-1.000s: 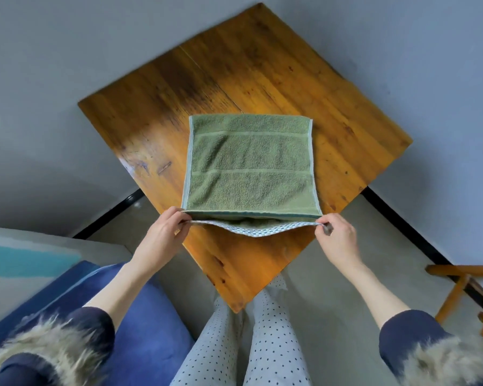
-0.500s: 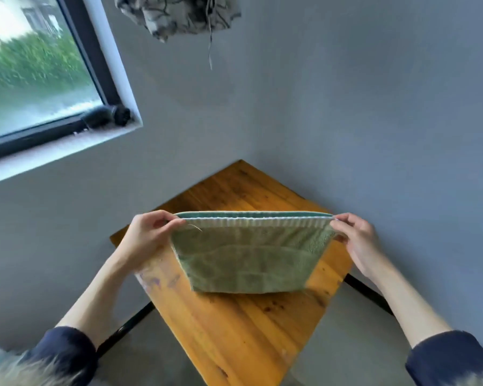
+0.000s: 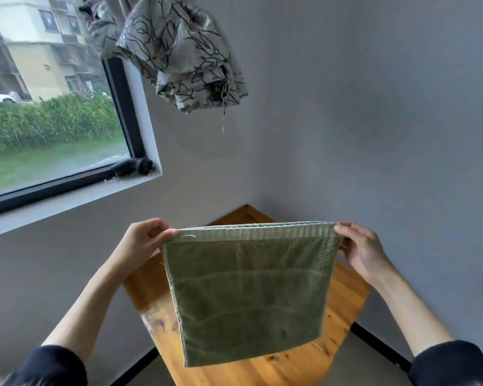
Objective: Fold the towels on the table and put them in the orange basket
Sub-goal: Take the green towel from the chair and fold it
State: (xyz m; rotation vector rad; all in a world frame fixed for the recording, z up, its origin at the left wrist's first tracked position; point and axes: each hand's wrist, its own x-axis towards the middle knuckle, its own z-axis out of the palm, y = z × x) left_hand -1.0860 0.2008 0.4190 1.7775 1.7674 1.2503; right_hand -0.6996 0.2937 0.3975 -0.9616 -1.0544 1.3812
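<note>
Towel (image 3: 248, 299) up in the air — green, folded double, hanging over the wooden table (image 3: 343, 296). Left hand (image 3: 142, 240) pinches its top corner at nine o'clock, right hand (image 3: 360, 249) pinches the three o'clock corner — top edge pulled taut.

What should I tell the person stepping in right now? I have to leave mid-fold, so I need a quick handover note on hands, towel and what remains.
Left hand: pinches the top left corner of the green towel.
Right hand: pinches the top right corner.
Towel: held up in the air by its top edge, hanging flat over the wooden table, apparently already doubled, since layered edges show at the top.
Done: at least one fold.
Left: finish folding, then put it in the orange basket, which is not in view. No other towels are visible.
</note>
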